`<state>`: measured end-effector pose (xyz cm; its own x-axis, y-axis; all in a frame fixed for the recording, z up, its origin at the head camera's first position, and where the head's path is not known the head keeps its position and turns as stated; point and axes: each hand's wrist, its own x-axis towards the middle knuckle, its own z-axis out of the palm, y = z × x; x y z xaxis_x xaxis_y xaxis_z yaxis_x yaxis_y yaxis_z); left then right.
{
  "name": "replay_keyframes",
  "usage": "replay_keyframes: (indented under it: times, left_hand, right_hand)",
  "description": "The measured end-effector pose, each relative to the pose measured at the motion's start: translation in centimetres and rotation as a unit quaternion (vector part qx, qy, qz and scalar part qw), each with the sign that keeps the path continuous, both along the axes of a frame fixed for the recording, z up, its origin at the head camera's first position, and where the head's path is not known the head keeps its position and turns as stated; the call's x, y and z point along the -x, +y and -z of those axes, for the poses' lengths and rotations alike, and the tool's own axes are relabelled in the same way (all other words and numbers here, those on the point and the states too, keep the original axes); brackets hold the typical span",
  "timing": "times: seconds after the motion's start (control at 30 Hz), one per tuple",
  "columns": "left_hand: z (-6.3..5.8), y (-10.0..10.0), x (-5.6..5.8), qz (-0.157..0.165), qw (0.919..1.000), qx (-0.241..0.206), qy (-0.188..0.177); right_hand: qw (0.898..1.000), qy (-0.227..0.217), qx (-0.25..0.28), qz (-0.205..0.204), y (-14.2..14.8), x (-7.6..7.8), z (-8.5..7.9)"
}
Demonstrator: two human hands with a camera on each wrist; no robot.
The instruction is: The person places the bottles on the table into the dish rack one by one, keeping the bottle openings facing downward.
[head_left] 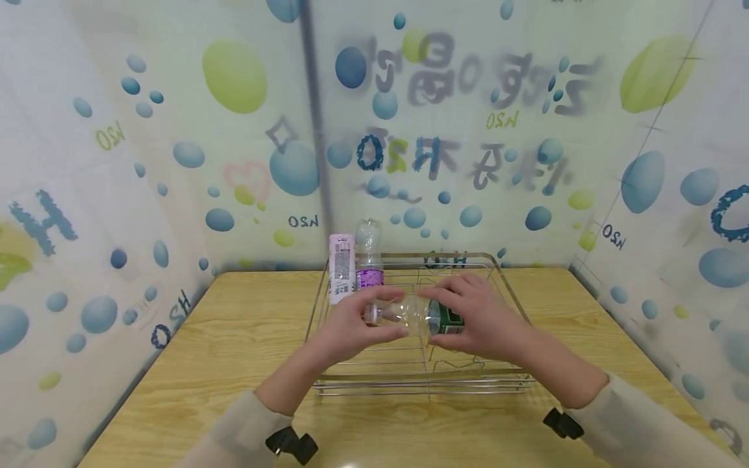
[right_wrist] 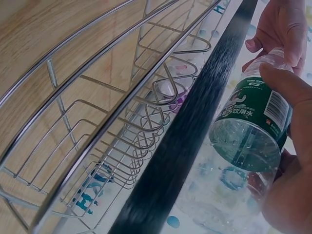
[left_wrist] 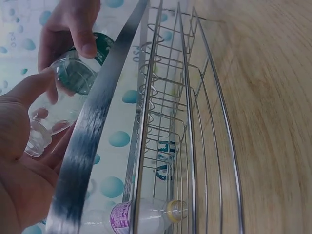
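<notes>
A clear plastic bottle with a green label (head_left: 450, 320) lies sideways between both hands, above the wire rack (head_left: 427, 376). My left hand (head_left: 351, 328) holds its narrow neck end, thumb on one side and fingers on the other. Around the label, my right hand (head_left: 488, 318) grips the body. The right wrist view shows the label's barcode and white print on the bottle (right_wrist: 248, 109), its wide base pointing toward the camera. Beyond the left hand stand a clear bottle with a purple label (head_left: 370, 278) and a pale pink package (head_left: 342, 266), both in the rack.
The metal rack has a flat rim, thin side rails and bent wire dividers (right_wrist: 146, 131). It stands on a light wood table (head_left: 234, 331). A patterned curtain (head_left: 281, 240) with blue and green spots encloses the back and sides.
</notes>
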<state>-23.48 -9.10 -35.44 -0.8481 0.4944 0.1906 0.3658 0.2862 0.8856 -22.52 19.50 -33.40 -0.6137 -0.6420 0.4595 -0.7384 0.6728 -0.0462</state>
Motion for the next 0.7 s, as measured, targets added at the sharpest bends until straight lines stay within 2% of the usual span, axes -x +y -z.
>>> replay_keyframes:
  times: [0.23,0.4,0.53,0.7]
  left_hand:
    - [0.5,-0.2,-0.1,-0.015,0.9998,-0.007,0.007]
    - [0.9,-1.1,-0.1,-0.027,0.9995,-0.019,0.005]
    - [1.1,-2.1,-0.1,-0.032,0.9989,-0.034,-0.011]
    - [1.4,-3.0,0.0,-0.037,0.9975,-0.053,-0.031]
  right_hand:
    - [1.000,0.009,-0.002,-0.009,0.1,0.2,0.0]
    - [0.999,0.004,0.041,-0.014,1.6,0.8,0.0]
    - [0.993,-0.065,0.095,-0.009,3.3,1.3,0.1]
    - [0.974,-0.162,0.158,0.010,4.8,1.5,0.2]
